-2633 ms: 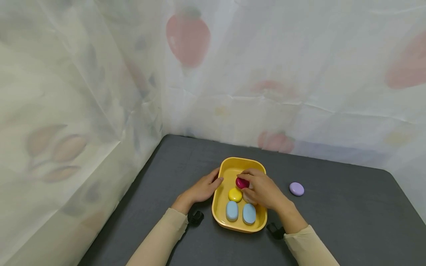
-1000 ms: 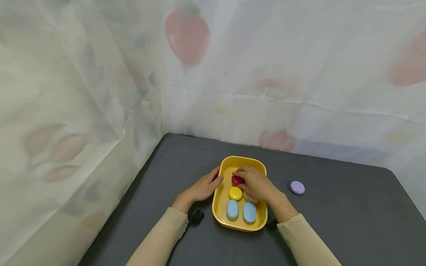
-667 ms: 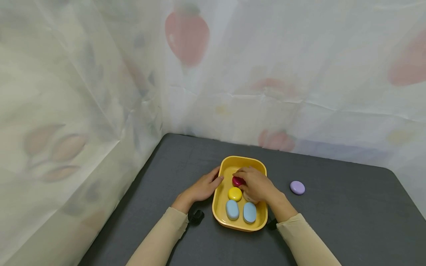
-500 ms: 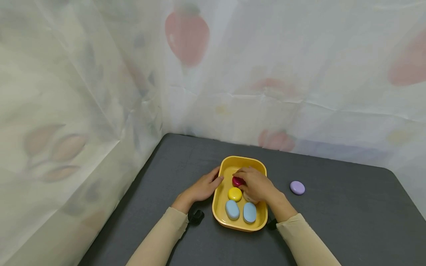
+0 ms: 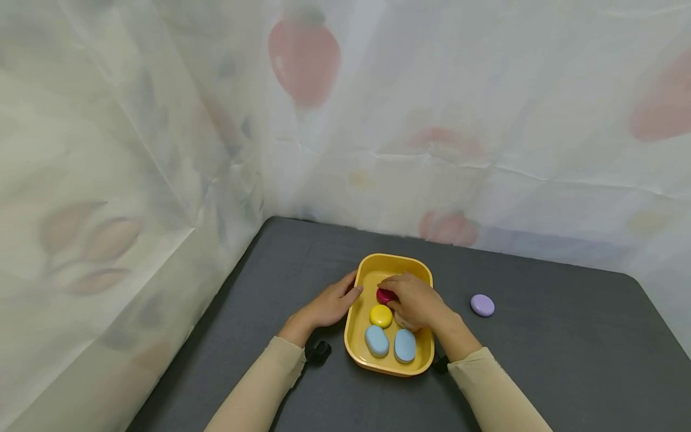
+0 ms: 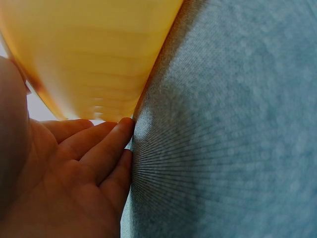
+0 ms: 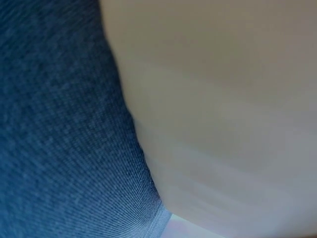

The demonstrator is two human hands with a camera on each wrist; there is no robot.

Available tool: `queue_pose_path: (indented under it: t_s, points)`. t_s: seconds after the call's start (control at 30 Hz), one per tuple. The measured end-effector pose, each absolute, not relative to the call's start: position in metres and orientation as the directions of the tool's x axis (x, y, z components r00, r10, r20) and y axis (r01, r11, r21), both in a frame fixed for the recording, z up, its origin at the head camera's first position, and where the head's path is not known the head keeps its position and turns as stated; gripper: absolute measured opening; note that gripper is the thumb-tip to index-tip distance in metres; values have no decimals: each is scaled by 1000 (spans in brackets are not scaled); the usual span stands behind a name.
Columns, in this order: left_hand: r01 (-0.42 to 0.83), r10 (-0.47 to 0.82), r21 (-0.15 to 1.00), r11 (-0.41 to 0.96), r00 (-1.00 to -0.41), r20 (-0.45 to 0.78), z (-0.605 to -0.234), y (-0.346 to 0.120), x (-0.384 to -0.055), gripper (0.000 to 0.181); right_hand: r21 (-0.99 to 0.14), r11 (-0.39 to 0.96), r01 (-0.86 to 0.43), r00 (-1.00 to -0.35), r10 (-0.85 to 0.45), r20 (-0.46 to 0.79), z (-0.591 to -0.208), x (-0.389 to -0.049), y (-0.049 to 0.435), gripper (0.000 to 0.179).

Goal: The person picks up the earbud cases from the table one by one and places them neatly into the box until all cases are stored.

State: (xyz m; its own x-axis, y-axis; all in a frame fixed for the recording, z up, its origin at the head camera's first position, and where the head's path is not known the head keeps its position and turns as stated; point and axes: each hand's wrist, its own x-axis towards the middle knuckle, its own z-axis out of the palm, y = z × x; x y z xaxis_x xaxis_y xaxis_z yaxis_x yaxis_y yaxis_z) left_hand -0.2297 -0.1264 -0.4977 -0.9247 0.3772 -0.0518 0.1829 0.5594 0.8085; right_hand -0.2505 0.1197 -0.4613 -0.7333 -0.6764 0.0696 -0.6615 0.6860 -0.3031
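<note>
On the dark table stands a yellow tray (image 5: 417, 367) with rounded corners. My left hand (image 5: 328, 305) holds its left side, thumb over the rim and the other fingers along the outer wall, as the left wrist view shows of the tray's wall (image 6: 94, 54). Reaching in from the right, my right hand (image 5: 418, 300) pinches a glossy magenta rounded piece (image 5: 385, 296) inside the tray. Just nearer lies a yellow round piece (image 5: 381, 316). A beige piece (image 5: 402, 322) is partly hidden under the right hand. Two light blue oval pieces, left (image 5: 376, 341) and right (image 5: 405, 345), lie at the near end.
A lilac round piece (image 5: 482, 305) lies on the table (image 5: 567, 336) right of the tray. Fruit-patterned white sheeting (image 5: 378, 120) hangs behind and to the left. In the right wrist view, a blurred beige surface (image 7: 213, 109) covers much of the picture.
Since the oldest frame my right hand has shifted slightly left and lower with the magenta piece. The left blue oval has turned a little. My left hand has stayed put.
</note>
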Motion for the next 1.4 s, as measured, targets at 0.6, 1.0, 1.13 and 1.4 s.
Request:
queue_pose_path:
  t_s: [0.6, 1.0, 1.13, 1.4]
  points:
    - [185, 381, 807, 561, -923, -53, -500, -127, -231, 58, -324, 688, -650, -746, -659, 97, -456, -247, 123, 41]
    - [169, 370, 811, 559, -927, -62, -501, -128, -231, 59, -339, 720, -606, -781, -619, 81, -445, -243, 136, 47]
    - [161, 366, 815, 557, -928, -67, -500, -127, -230, 60, -336, 723, -604, -785, -613, 92, -443, -241, 141, 48]
    - [159, 364, 815, 558, -929, -68, -500, -127, -230, 60, -323, 713, -623, -777, -613, 143, -439, -239, 154, 47]
